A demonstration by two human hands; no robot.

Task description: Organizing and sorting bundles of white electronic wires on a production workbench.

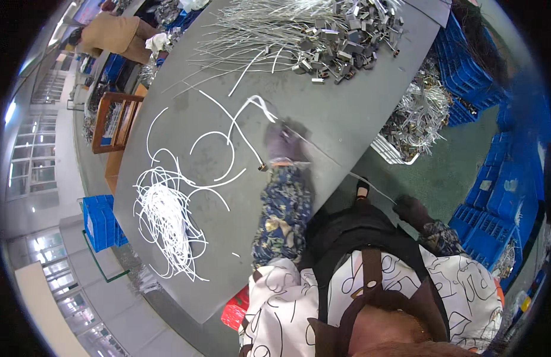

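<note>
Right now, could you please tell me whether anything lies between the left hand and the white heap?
Yes: a few loose white cords lie on the table between the left hand and the heap, one with a dark end near the wrist. Nothing else is visible there.

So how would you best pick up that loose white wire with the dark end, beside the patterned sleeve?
I'd pinch the white wire just behind its dark end, from above and the left: that end lies clear of the tangled pile, while the patterned sleeve crowds its right.
</note>
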